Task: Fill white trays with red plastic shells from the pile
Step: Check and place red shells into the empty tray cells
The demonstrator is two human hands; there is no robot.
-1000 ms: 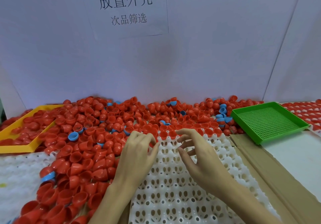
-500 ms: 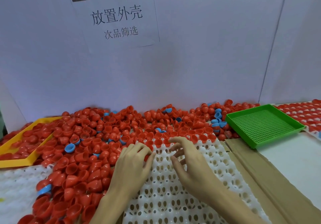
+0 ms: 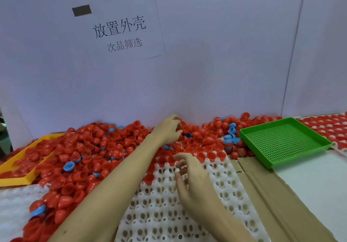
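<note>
The left hand point(image 3: 167, 130) curls its fingers around red shells point(image 3: 88, 148) in the pile. The right hand point(image 3: 191, 178) hovers loosely spread over the white tray point(image 3: 159, 213), holding nothing.

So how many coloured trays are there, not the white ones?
2: a yellow tray on the left holding red shells, a green tray on the right. The pile may hide more.

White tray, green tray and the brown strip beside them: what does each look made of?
White tray: apparently moulded plastic, matte, with formed cups and punched holes. Green tray: rigid plastic by its look, slightly glossy, with a perforated grid floor and a raised rim. Brown strip: probably cardboard, dull and flat, with a fold line along it.
</note>
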